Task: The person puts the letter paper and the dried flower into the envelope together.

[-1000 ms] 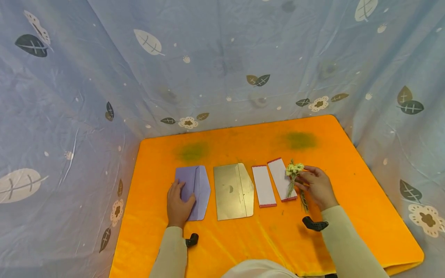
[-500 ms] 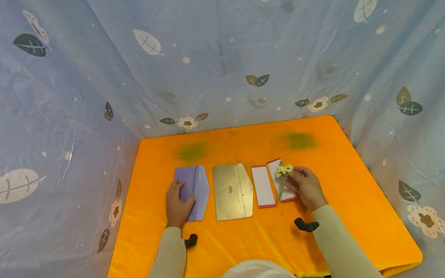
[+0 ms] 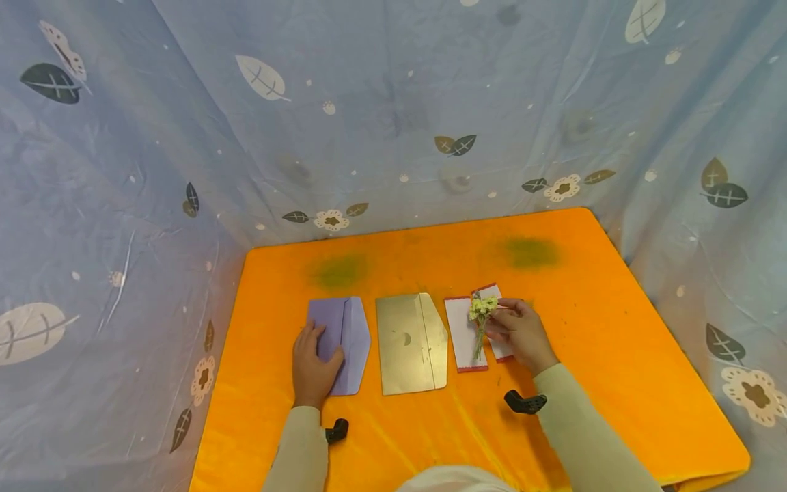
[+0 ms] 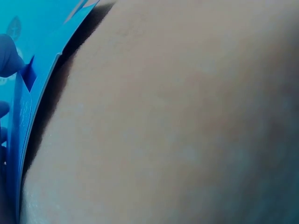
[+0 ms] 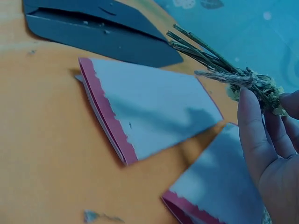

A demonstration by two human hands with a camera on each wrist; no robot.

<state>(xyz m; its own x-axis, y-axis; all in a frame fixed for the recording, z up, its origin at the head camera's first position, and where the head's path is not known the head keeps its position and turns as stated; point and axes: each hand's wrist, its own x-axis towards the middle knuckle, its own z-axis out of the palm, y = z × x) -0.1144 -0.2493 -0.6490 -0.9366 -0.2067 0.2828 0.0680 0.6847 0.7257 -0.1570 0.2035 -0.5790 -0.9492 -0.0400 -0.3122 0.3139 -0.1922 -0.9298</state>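
In the head view my left hand (image 3: 315,372) rests on a lilac envelope (image 3: 358,342), its thumb near the flap fold. The left wrist view shows the envelope (image 4: 42,42) in blue tint, a small gap at its mouth beside the thumb. My right hand (image 3: 521,336) pinches a small dried flower bouquet (image 3: 482,309) by its blooms. Yellow flowers, bare stems and a twine tie show on the bouquet (image 5: 254,86) in the right wrist view. It hovers over the left of two white, red-edged cards (image 3: 460,328); the hand partly covers the right card (image 3: 501,350).
A gold envelope (image 3: 402,348) lies flap to the right between the lilac envelope and the cards. The orange cloth (image 3: 424,260) covers the table, with plant crumbs (image 5: 91,216) on it. A patterned blue curtain (image 3: 393,89) surrounds the table's back and sides.
My right hand has carried the bouquet leftward, from the right card to above the left one. Stems seen on the table under that hand are now hidden. My left hand stays put.
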